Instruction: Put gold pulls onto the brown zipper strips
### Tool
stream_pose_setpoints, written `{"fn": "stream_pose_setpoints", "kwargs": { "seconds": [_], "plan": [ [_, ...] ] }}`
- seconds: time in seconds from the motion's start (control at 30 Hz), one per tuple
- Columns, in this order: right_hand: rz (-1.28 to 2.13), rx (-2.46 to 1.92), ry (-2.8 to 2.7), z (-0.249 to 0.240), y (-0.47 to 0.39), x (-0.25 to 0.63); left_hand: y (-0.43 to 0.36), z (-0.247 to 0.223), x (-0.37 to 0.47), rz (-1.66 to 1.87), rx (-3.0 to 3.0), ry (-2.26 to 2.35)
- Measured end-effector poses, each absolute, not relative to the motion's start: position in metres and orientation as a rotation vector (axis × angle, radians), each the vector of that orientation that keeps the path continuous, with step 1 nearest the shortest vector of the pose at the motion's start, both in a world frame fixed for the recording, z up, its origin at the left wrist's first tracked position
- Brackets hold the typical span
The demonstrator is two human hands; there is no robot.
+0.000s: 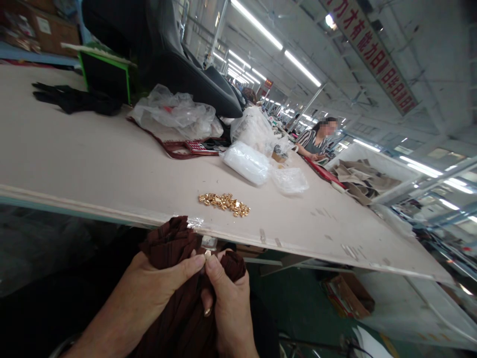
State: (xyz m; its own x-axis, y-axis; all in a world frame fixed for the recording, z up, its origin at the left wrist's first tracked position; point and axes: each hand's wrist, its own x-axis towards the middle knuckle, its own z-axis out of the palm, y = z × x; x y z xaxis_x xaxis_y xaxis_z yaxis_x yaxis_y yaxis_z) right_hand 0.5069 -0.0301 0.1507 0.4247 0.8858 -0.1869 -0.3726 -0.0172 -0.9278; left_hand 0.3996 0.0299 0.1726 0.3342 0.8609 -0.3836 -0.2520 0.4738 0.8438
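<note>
Both hands are close together just below the near table edge. My left hand is closed around a bunched, folded dark brown fabric, its thumb pointing right. My right hand grips a smaller dark brown fabric roll, apparently part of the same material. Between the two thumb tips sits a small shiny gold metal piece. Another gold glint shows lower down by the right hand's fingers; what it is I cannot tell. More brown fabric hangs below, partly hidden by my hands. A pile of small gold metal pieces lies on the table.
The long table has a taped edge. On it are clear plastic bags, a red calculator, black cloth and a green-framed box. A black chair-like shape stands behind. A person sits further along.
</note>
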Motion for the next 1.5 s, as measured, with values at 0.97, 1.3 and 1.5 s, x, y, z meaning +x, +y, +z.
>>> {"fn": "stream_pose_setpoints", "kwargs": {
  "seconds": [0.97, 1.3, 1.5],
  "plan": [
    [0.089, -1.862, -1.262, 0.213, 0.018, 0.527, 0.029, 0.178, 0.413, 0.866, 0.576, 0.951],
    [0.831, -1.512, -1.264, 0.22, -0.013, 0.53, 0.017, 0.168, 0.407, 0.857, 0.686, 1.005],
    [0.406, -1.879, -1.219, 0.223, -0.006, 0.566, 0.014, 0.161, 0.398, 0.77, 0.768, 0.922]
  ]
}}
